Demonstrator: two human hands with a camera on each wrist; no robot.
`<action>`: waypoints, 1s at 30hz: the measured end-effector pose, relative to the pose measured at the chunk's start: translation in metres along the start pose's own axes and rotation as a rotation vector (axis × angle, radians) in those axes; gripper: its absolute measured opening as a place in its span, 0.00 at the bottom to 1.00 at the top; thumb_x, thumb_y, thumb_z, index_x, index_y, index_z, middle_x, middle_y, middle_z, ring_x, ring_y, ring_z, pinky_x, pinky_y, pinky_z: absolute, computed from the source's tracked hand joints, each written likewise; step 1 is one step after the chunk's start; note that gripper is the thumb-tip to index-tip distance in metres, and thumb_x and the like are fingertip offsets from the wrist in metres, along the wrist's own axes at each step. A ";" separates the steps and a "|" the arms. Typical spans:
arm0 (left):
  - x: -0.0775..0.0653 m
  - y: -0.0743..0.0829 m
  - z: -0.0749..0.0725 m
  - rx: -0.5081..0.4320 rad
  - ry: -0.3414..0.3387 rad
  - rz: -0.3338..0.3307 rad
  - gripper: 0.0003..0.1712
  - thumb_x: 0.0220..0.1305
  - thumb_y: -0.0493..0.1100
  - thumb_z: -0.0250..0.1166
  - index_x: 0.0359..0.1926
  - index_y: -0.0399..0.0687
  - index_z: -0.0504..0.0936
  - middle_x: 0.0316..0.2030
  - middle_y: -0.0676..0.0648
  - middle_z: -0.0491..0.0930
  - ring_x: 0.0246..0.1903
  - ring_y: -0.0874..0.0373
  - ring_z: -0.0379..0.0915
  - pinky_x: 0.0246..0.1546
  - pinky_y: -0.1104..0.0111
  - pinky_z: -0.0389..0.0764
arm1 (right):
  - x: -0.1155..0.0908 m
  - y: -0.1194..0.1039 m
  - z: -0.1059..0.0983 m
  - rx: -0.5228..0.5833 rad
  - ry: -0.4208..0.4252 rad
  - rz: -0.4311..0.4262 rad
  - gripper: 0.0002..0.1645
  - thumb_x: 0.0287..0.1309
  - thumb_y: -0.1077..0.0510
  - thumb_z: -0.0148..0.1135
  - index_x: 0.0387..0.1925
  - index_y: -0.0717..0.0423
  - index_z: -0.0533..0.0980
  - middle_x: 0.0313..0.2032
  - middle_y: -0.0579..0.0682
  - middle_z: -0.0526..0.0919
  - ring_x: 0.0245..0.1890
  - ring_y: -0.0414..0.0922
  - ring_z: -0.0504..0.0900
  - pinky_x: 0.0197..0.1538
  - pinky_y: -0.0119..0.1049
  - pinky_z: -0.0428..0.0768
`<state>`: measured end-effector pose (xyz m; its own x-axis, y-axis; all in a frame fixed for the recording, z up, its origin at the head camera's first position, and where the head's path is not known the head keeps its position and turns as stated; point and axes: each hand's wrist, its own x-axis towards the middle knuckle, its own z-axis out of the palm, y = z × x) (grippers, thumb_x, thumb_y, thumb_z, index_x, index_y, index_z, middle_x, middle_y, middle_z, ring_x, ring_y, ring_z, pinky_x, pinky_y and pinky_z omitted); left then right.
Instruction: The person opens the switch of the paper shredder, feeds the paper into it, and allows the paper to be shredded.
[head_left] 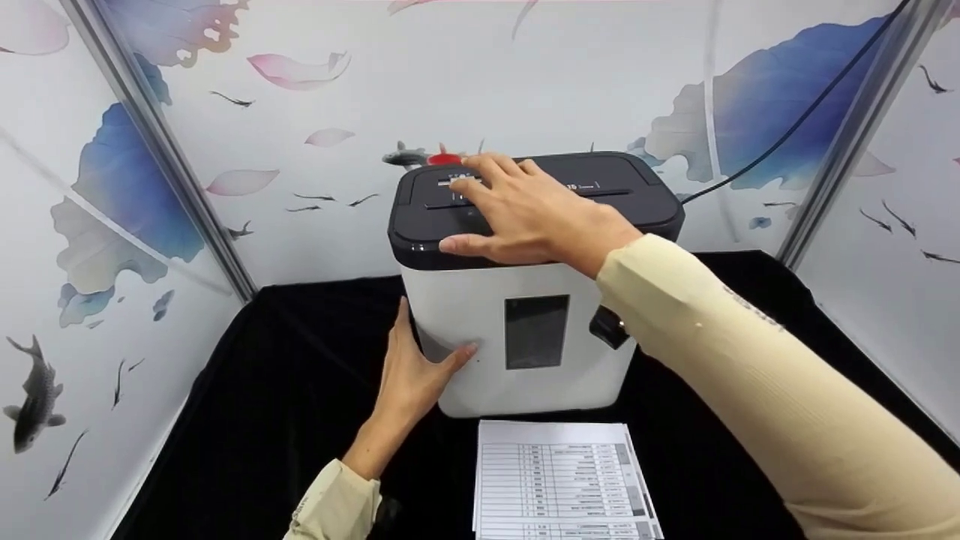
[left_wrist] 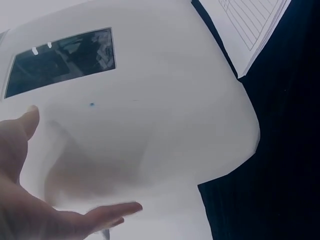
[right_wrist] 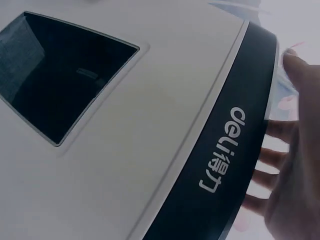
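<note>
A paper shredder with a white body and a black top stands upright on black cloth. Across its lid lies my right hand, fingers stretched toward the back edge and thumb at the front rim. In the right wrist view those fingers reach over the black band, which bears white "deli" lettering. My left hand is spread around the lower left corner, its thumb on the front face. The left wrist view shows this thumb below the dark window of the shredder.
Printed sheets lie stacked on the black cloth in front of the shredder. A black cord runs from its back right up along the wall. Painted white panels enclose the back and both sides.
</note>
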<state>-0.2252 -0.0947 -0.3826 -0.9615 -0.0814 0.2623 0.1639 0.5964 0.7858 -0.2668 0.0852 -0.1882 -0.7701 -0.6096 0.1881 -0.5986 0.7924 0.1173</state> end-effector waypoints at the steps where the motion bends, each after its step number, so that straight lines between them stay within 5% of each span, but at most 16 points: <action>1: 0.001 0.001 0.001 0.001 0.000 0.002 0.69 0.39 0.70 0.68 0.71 0.46 0.38 0.68 0.37 0.51 0.67 0.47 0.51 0.65 0.53 0.60 | 0.002 0.001 0.000 0.001 -0.023 0.015 0.52 0.51 0.19 0.31 0.69 0.44 0.52 0.71 0.51 0.47 0.71 0.50 0.48 0.69 0.52 0.53; 11: 0.008 -0.005 0.011 -0.058 0.015 0.002 0.68 0.42 0.64 0.70 0.71 0.43 0.37 0.67 0.34 0.52 0.65 0.43 0.54 0.63 0.51 0.63 | 0.013 0.012 0.002 0.153 -0.109 0.170 0.52 0.49 0.17 0.23 0.69 0.39 0.50 0.71 0.49 0.47 0.71 0.51 0.48 0.70 0.54 0.49; 19: 0.007 -0.009 0.012 -0.091 0.001 -0.008 0.64 0.43 0.66 0.68 0.71 0.50 0.39 0.63 0.36 0.62 0.59 0.47 0.65 0.56 0.54 0.72 | 0.025 0.009 0.000 0.169 -0.135 0.276 0.51 0.47 0.16 0.19 0.69 0.33 0.48 0.69 0.51 0.50 0.67 0.57 0.58 0.68 0.55 0.55; 30: 0.005 -0.013 0.015 -0.045 0.004 0.017 0.63 0.46 0.67 0.66 0.71 0.48 0.40 0.60 0.34 0.66 0.56 0.46 0.69 0.53 0.54 0.74 | 0.034 0.007 0.003 0.133 -0.227 0.316 0.51 0.44 0.15 0.15 0.69 0.27 0.46 0.70 0.51 0.50 0.68 0.58 0.53 0.66 0.59 0.57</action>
<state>-0.2358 -0.0912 -0.3996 -0.9576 -0.0745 0.2783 0.1904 0.5616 0.8052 -0.2982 0.0698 -0.1842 -0.9409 -0.3376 -0.0270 -0.3364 0.9408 -0.0414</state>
